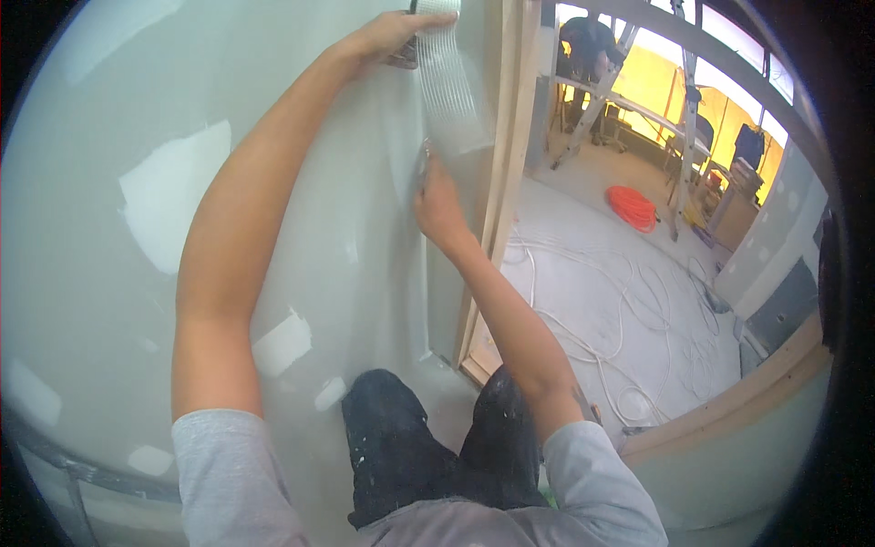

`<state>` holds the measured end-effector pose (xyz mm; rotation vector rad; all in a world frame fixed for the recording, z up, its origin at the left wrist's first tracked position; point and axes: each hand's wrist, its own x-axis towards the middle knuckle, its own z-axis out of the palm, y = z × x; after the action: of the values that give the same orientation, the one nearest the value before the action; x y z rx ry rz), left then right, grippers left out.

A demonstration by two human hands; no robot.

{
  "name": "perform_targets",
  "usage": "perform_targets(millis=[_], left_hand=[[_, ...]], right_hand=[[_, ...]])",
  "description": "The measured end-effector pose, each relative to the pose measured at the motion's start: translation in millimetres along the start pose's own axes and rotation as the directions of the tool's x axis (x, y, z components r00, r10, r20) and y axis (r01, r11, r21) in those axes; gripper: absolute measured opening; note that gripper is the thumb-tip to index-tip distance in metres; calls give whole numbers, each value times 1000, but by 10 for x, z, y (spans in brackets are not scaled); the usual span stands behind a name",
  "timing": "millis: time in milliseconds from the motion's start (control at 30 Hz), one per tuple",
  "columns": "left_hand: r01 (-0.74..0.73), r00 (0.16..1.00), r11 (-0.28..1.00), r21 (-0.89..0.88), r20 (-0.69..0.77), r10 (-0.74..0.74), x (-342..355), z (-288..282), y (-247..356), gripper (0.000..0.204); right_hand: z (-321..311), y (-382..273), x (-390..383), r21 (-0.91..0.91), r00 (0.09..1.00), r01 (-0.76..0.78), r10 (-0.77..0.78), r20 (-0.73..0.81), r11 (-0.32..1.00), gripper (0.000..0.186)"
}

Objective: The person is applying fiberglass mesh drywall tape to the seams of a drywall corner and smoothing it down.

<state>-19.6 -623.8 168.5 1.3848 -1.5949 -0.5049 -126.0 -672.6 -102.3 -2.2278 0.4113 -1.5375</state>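
By the left hand [394, 35], a pale ribbed strip [448, 87] is gripped near its top, seemingly for steadiness; below, a slim, partly hidden tool [424, 159] is enclosed by the right hand [440, 201], near the wooden frame [510, 137].

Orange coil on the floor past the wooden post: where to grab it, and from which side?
Probably best to pinch several loops together at the rim of the orange coil, on its left side in this view, coming from above. It lies flat on the floor as a low bundle, and a ladder leg stands close on its right. I can't tell whether it's tied.
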Motion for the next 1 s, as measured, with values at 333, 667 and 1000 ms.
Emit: perform_targets(millis=[333,667,1000], left_hand=[[-215,933,921,324,-212,292,150,-218,666,70],[-575,786,818,-22,-291,545,227,-341,1523,55],[-270,922,935,-230,-341,182,552,-917,2353,64]], right_hand=[[5,13,263,-78,1000,10,-11,-14,997,70],[-364,-331,442,-105,984,-85,100,148,991,74],[-427,-769,964,95,482,-868,778,403,488,71]])
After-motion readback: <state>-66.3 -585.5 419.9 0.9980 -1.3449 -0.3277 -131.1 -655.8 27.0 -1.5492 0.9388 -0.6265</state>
